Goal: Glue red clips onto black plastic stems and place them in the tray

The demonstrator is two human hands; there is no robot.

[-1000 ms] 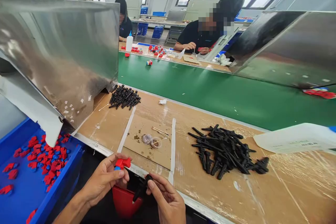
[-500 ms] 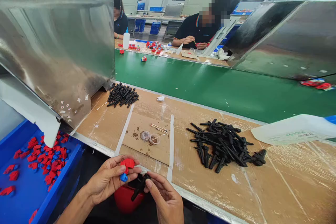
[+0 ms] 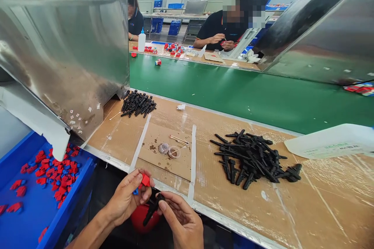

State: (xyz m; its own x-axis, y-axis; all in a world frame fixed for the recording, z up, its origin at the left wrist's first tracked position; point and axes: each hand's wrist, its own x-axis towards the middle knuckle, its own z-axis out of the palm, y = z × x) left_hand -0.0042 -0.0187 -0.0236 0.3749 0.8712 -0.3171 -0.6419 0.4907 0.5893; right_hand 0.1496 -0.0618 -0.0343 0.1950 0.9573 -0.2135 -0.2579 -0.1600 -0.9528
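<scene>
In the head view, the left hand [image 3: 127, 195] has its grip around a red-and-blue piece [image 3: 145, 180] by the near edge of the bench [image 3: 228, 206]. Just beside it, the right hand [image 3: 183, 218] pinches a black part [image 3: 150, 213], tilted downward. A black heap [image 3: 251, 159] lies rightward.

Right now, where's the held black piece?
Head view, low, left of centre: the black piece is in the right hand, just below the red piece in the left hand.

Head view looks forward and down; hands [image 3: 126, 196] close, green surface [image 3: 216, 85] beyond.
</scene>
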